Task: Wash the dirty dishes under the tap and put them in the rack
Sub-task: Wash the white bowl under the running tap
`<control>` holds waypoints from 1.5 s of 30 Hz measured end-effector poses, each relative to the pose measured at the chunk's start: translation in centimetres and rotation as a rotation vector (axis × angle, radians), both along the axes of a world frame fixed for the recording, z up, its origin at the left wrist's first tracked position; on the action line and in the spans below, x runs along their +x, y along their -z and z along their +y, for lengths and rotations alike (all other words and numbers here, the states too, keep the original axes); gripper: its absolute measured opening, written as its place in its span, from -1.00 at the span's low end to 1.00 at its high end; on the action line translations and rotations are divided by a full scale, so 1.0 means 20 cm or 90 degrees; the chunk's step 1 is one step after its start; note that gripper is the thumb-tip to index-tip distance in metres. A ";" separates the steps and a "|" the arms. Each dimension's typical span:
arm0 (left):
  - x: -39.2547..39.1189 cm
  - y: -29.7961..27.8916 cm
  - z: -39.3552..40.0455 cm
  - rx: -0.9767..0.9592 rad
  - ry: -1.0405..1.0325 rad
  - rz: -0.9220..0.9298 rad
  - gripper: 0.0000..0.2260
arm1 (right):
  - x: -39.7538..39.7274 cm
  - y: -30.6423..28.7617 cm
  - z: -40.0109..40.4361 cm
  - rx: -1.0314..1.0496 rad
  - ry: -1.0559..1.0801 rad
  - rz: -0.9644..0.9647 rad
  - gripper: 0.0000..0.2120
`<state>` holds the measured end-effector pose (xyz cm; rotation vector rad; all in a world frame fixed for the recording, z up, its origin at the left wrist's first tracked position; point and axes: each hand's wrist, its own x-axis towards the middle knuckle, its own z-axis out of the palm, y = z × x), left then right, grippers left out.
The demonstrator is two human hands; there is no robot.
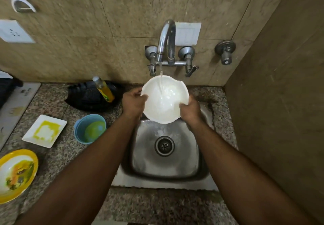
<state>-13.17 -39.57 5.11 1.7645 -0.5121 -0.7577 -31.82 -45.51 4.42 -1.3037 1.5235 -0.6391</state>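
The steel sink (164,161) is hemmed in by the tiled back wall and by a side wall close on the right, so that open room is left only to the left, over the granite counter (57,154). Its basin is seen with only the drain (164,145) showing in it. One white bowl (164,100) is held above the far part of the sink, directly under the single curved tap (165,39), and a stream of water (161,79) is seen falling into it. Three soiled dishes are counted on the counter: one square white plate (44,131) smeared with yellow, one blue cup (90,128) just beside it, and one yellow-rimmed bowl (16,174) at the left edge, all apart from one another. One yellow bottle of dish soap (104,89) is seen in or on a black rack (93,96) behind the cup. The bowl's left rim is gripped by the left hand (134,103), with its fingers curled over the edge, and the right rim is gripped likewise by the right hand (190,110).
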 end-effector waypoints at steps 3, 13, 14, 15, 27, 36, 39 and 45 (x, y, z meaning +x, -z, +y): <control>0.03 -0.05 0.05 0.003 0.012 -0.069 -0.67 | 0.03 0.09 0.00 0.105 0.007 -0.075 -0.57; 0.07 -0.14 0.12 0.136 0.015 -0.181 -0.66 | 0.02 -0.05 0.08 0.266 -0.107 -0.107 -0.67; 0.07 -0.13 0.11 0.155 0.013 -0.134 -0.75 | 0.01 -0.08 0.07 0.263 -0.105 -0.099 -0.70; 0.06 -0.14 0.10 0.170 0.013 -0.075 -0.87 | 0.01 -0.11 0.07 0.257 -0.094 -0.088 -0.74; -0.07 -0.08 0.01 0.148 0.043 0.177 -0.90 | 0.00 -0.36 -0.04 -0.178 -0.057 0.134 -0.51; -0.07 -0.09 0.07 0.048 0.016 0.195 -0.60 | -0.07 -0.21 0.02 -0.141 -0.027 0.242 -0.48; -0.04 -0.05 0.10 -0.008 0.033 0.142 -0.56 | -0.08 -0.08 0.03 -0.046 -0.039 0.266 -0.54; -0.03 -0.08 0.17 -0.089 0.081 -0.085 -0.54 | -0.02 0.02 0.02 0.140 0.024 0.012 -0.76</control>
